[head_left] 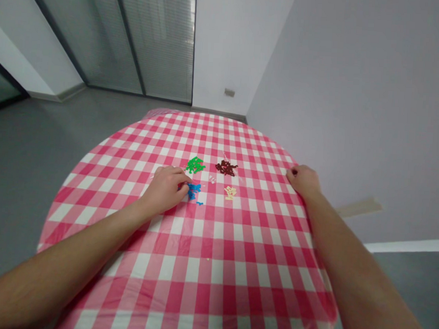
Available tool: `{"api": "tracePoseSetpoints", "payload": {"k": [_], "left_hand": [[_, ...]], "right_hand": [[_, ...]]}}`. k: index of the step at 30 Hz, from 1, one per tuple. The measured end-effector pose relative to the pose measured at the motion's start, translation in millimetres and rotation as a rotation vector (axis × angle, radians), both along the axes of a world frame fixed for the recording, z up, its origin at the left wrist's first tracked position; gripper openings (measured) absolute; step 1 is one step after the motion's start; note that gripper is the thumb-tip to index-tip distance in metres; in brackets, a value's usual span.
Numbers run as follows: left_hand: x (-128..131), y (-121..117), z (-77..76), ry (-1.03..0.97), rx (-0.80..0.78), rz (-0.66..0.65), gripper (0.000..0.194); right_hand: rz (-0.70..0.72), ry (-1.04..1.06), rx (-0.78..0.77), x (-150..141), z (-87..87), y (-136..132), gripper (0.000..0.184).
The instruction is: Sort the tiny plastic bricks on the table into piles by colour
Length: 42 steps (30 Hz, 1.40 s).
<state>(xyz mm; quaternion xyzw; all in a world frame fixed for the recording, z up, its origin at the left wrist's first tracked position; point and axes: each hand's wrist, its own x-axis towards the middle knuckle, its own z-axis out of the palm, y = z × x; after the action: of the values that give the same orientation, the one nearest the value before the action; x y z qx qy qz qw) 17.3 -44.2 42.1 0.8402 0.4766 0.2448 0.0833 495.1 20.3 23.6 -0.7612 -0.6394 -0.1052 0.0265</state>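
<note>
"Because your left hand [167, 187] rests low at the blue pieces [193, 189], its curled fingers and thumb seem set for handling something small. Are you gripping one?"

"From here, nobody can tell whether you have a piece between your fingertips; they meet the near-left group too closely. One blue piece [200, 203] lies just apart from it, on the side nearer you."

"And your right hand [305, 181]?"

"You have it at the right edge of the checked tablecloth [216, 233], fingers bent inward, well apart from every group. That probably steadies you and leaves the middle open to view. Whether it is empty can't be told either."

"Why would the colours lie like that?"

"Your green pieces [195, 165] are beyond the blue, the dark brown pieces [225, 168] are to the right of the green, and the pale yellow pieces [230, 192] are on your side of the brown. The gaps likely make each colour easy to tell and reach without disturbing its neighbour. You also have a few whitish bits [212, 179] between the groups, too small to make out."
</note>
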Motion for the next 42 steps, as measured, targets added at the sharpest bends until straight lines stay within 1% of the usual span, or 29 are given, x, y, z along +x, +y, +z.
{"api": "tracePoseSetpoints", "payload": {"k": [5,11,13,15,17,19,21,22,23,26,27,29,32,35,37,42], "left_hand": [[0,1,1.7,0.009,-0.003,0.002,0.029],[0,1,1.2,0.004,-0.014,0.001,0.029],[1,1,1.9,0.005,-0.015,0.008,0.029],[1,0,2.9,0.007,-0.015,0.013,0.029],[1,0,3.5,0.009,-0.014,0.015,0.029],[2,0,3.6,0.012,-0.012,0.014,0.029],[1,0,3.2,0.010,-0.012,0.008,0.029],[1,0,3.0,0.008,-0.013,0.005,0.029],[1,0,2.8,0.006,-0.014,0.004,0.029],[0,0,2.6,0.001,-0.007,0.010,0.029],[0,0,2.7,-0.001,-0.003,0.012,0.029],[0,-1,2.9,-0.005,0.003,0.014,0.029],[0,0,3.1,-0.005,0.003,0.012,0.028],[1,0,3.2,0.007,-0.003,0.014,0.028],[1,0,3.4,0.008,-0.005,0.016,0.028],[1,0,3.9,0.002,0.005,0.010,0.029]], "right_hand": [[0.025,-0.004,0.032,4,-0.6,-1,0.032],[0.021,0.014,0.015,1,1.9,-3,0.041],[0.003,0.076,0.095,1,6.1,-5,0.041],[-0.047,0.157,0.229,3,14.4,-5,0.041],[-0.098,0.208,0.347,2,26.7,-5,0.045],[-0.099,0.233,0.424,-8,39.9,-8,0.048],[-0.006,0.307,0.492,-31,49.0,-15,0.041],[0.062,0.322,0.480,-47,50.6,-21,0.036],[0.162,0.335,0.427,-65,49.8,-29,0.032],[0.535,0.366,0.118,-121,36.4,-54,0.027],[0.630,0.368,0.047,-137,30.1,-61,0.026],[0.747,0.353,-0.009,-161,18.4,-70,0.031],[0.828,0.304,-0.044,-180,8.7,-72,0.039],[0.868,0.237,-0.069,-189,7.3,-64,0.032],[0.870,0.195,-0.060,-193,7.9,-58,0.026],[0.815,0.166,-0.028,-193,7.4,-53,0.025]]}}
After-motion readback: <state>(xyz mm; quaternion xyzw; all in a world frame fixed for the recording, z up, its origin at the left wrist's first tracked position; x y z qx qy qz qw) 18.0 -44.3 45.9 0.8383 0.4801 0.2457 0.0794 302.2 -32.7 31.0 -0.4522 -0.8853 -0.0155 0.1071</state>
